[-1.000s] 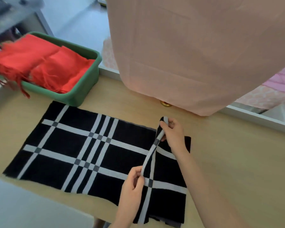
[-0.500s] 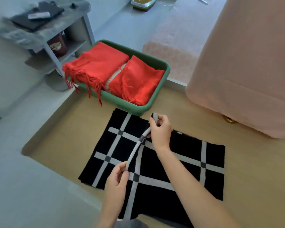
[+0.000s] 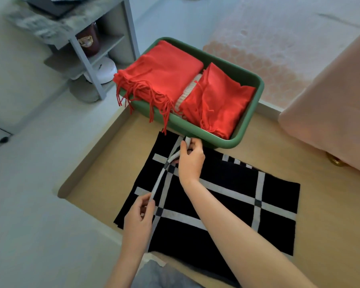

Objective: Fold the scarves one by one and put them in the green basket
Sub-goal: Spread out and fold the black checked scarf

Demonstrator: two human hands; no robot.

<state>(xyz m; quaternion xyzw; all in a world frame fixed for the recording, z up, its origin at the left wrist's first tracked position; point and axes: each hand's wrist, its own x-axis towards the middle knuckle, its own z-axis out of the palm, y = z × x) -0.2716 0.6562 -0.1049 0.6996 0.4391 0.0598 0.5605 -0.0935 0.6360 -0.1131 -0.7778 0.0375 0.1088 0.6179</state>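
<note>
A black knitted scarf with white and grey crossing stripes [image 3: 279,192] is laid flat on the light wooden tabletop [image 3: 324,215], in the middle part, towards the left edge. Its left part is lifted into a narrow raised fold, and a white stripe runs along this fold. The fold is held at 2 places. The left hand [image 3: 138,221] pinches the near end between thumb and fingers, close to the near edge of the tabletop. The right hand [image 3: 190,161] is curled round the far end, just in front of the basket. The 2 hands are apart, and the fold is stretched between them. The right forearm lies across the scarf.

The green rectangular plastic basket [image 3: 212,141] stands at the far left corner of the tabletop, and its front wall is just beside the far edge of the scarf. In it, 2 folded red scarves are seen: the left red scarf [image 3: 164,73], whose fringes hang over the basket's near rim, and the right red scarf [image 3: 216,100]. Between them a pale knitted piece [image 3: 187,90] is partly seen.

At the right edge of the tabletop a pale pink cloth [image 3: 330,100] hangs down. On the floor at the left, beyond the tabletop, a grey shelf unit [image 3: 87,59] stands, w/ a dark red jar [image 3: 87,39] on 1 shelf.
</note>
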